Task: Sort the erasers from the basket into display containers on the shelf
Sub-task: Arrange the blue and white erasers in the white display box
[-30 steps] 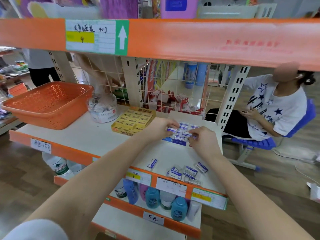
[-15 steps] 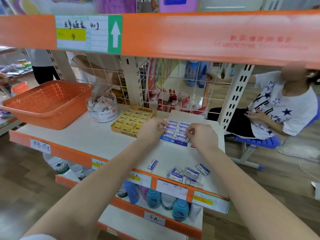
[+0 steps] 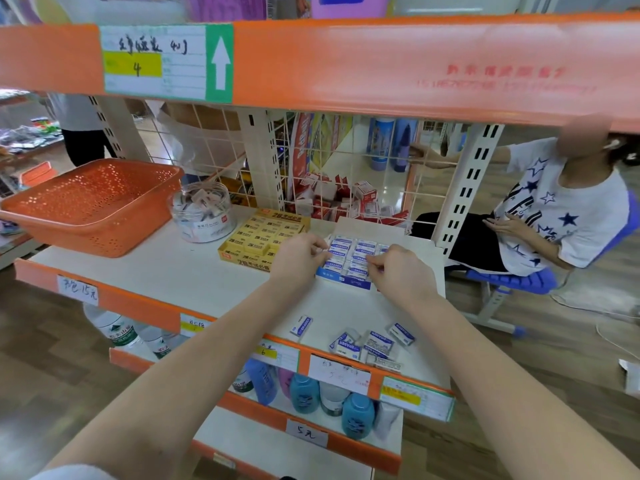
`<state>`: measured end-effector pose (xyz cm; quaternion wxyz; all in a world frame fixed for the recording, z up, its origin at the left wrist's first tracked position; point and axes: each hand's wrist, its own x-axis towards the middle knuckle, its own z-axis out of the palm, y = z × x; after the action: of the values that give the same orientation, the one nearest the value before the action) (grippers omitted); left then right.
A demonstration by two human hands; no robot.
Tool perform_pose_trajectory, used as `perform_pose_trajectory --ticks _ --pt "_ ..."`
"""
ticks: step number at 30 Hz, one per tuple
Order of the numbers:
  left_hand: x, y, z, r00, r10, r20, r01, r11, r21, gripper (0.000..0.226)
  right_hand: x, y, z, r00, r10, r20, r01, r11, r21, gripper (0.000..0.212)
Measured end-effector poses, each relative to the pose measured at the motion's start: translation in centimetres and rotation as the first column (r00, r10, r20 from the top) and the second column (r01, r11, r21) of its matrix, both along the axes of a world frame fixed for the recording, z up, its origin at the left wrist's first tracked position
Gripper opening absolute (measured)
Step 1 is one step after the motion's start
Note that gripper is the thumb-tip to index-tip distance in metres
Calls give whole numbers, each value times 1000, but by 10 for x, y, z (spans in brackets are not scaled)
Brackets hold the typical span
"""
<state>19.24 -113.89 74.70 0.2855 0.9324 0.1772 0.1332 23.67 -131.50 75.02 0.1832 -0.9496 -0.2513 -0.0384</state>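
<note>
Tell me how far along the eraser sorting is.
Done: the orange basket shows nothing inside; the clear jar, yellow box and blue box hold erasers. In hand: the left hand and right hand both work at the blue box's rows. Left: several loose erasers near the front edge of the shelf.

Basket: left end of shelf
Jar: right of it
Middle box: right of the jar
Display box: rightmost — erasers inside
Loose erasers: before it
</note>
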Motion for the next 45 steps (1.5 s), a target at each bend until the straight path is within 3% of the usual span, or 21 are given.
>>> perform_pose_trajectory --ticks 6,9,12,15,19,25,30,36,40,45 --pt "-10 -1 9 998 -52 -17 53 997 48 16 -1 -9 -5 997 77 31 -76 997 -22 35" --pt "-23 -2 12 973 -225 52 220 972 89 16 -7 -23 -11 983 117 139 -137 981 138 30" --pt "-40 -9 15 931 -365 -15 365 930 35 16 -17 -33 -10 956 217 197 -261 937 232 21" --pt "-52 -15 8 893 -435 -118 437 899 -12 18 -30 -38 3 939 344 8 -333 902 273 17" --pt "-67 -22 8 864 -480 -154 474 877 -77 16 -42 -43 14 832 459 -313 -369 878 306 21" --pt "-86 -28 22 773 -533 -346 516 844 -147 29 -49 -49 14 750 476 -458 -520 854 35 46" --pt "-92 -28 19 772 -539 -337 542 835 -92 32 -52 -51 5 765 489 -419 -512 857 65 34" --pt "-89 -32 14 875 -380 -299 443 877 184 34 -53 -44 -6 864 423 -272 -405 906 123 26" --pt "-88 -28 4 937 -264 -231 330 886 325 34 -60 -32 -15 928 359 -99 -345 929 136 35" --pt "-97 -10 4 967 -148 -206 194 955 224 42 -54 -35 -7 968 250 -28 -236 943 236 37"
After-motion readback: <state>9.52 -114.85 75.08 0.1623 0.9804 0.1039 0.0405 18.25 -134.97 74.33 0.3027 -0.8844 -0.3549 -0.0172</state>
